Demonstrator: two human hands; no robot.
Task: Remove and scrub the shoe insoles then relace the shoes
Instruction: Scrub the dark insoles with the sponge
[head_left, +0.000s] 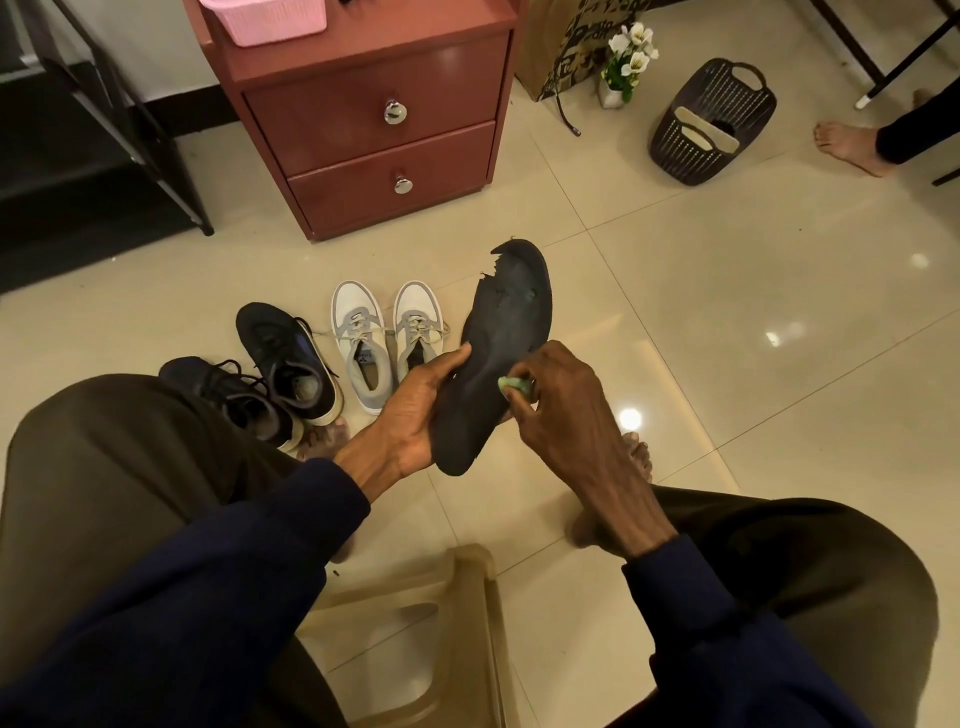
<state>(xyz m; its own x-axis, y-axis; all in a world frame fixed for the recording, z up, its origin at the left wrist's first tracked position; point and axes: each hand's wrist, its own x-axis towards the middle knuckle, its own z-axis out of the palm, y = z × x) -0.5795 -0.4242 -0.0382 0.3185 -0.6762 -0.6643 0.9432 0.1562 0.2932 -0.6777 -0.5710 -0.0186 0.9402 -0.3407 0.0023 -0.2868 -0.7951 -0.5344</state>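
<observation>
A worn black insole (506, 332) with a torn toe edge is held up over the floor. My left hand (415, 415) grips it from the left side near the heel. My right hand (556, 405) pinches a small pale green scrubber (511, 385) against the insole's middle. On the floor behind stand a pair of black sneakers (283, 364) with loose laces and a pair of grey and white sneakers (387, 338), laced.
A red two-drawer cabinet (374, 130) stands ahead, a pink basket (265, 18) on top. A dark slotted basket (711, 122) holding pale insoles lies at the back right, near another person's bare foot (852, 148). A beige plastic stool (415, 623) sits between my knees.
</observation>
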